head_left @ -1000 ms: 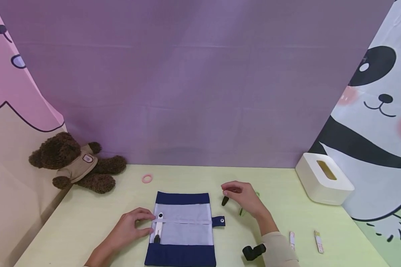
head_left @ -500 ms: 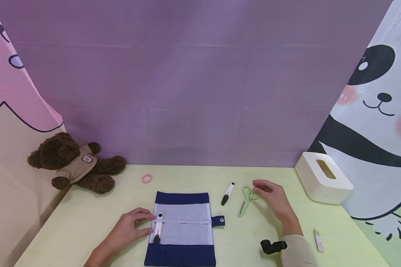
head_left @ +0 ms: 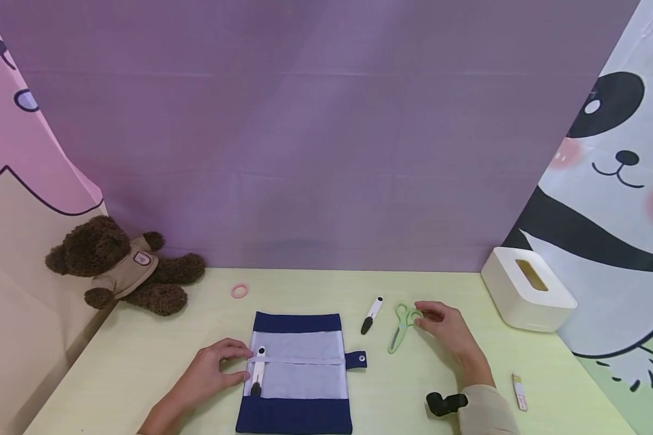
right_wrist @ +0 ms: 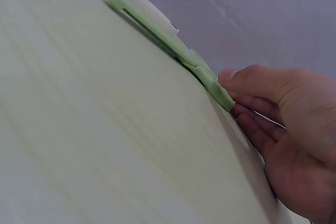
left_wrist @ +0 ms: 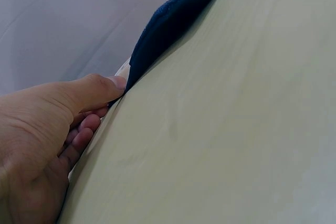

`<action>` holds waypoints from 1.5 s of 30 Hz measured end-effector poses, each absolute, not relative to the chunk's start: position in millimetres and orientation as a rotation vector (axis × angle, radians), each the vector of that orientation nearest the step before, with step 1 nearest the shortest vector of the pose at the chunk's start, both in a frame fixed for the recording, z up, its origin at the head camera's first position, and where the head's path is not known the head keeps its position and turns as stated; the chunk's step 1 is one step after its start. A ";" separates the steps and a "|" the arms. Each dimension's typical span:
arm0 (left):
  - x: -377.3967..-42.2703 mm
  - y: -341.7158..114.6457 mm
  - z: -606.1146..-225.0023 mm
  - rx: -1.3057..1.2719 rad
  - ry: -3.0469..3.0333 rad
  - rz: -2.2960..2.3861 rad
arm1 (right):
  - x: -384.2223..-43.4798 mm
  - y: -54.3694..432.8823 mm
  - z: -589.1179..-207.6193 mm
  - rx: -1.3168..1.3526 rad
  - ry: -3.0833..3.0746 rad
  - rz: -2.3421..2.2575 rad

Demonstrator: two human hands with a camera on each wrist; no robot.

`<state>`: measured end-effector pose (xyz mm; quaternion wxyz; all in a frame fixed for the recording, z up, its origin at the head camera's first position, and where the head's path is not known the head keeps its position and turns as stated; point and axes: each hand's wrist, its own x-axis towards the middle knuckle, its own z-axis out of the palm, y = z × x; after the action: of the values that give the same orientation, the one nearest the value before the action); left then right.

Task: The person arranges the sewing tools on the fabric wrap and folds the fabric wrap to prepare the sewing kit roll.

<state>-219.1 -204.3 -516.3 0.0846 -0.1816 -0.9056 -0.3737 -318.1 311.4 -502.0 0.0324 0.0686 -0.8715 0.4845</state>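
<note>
A navy-edged fabric pouch (head_left: 299, 379) lies unfolded on the table, with a white-and-black utility knife (head_left: 259, 370) tucked under its strap at the left. My left hand (head_left: 217, 367) touches the pouch's left edge, thumb and forefinger apart; in the left wrist view its thumb lies against the navy cloth. To the right, my right hand (head_left: 447, 331) has thumb and fingers at the handle of green scissors (head_left: 401, 329), which lie on the table. The right wrist view shows the thumb against the handle's end. Left of the scissors lies a second white-and-black utility knife (head_left: 371, 315).
A pink ring (head_left: 239, 291) lies behind the pouch. A brown teddy bear (head_left: 125, 266) leans at the far left, and a white tissue box (head_left: 528, 290) stands at the back right. A small narrow packet (head_left: 519, 393) lies at the right.
My right hand has moved right from the loose utility knife to the scissors, then slightly nearer me onto their handle. My left hand and the pouch have stayed put.
</note>
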 end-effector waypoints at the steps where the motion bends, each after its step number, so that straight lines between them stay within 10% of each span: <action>1: -219.0 -204.3 -516.3 -0.542 -2.701 -1.114 | -318.0 310.9 -501.7 0.214 -2.688 1.477; 45: -220.2 -205.0 -517.3 -0.539 -2.720 -1.118 | -318.6 313.3 -494.8 0.285 -2.683 1.438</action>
<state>-220.2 -205.0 -517.3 0.0759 -0.1797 -0.9071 -0.3730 -318.6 313.3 -494.8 0.0423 0.0931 -0.8767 0.4700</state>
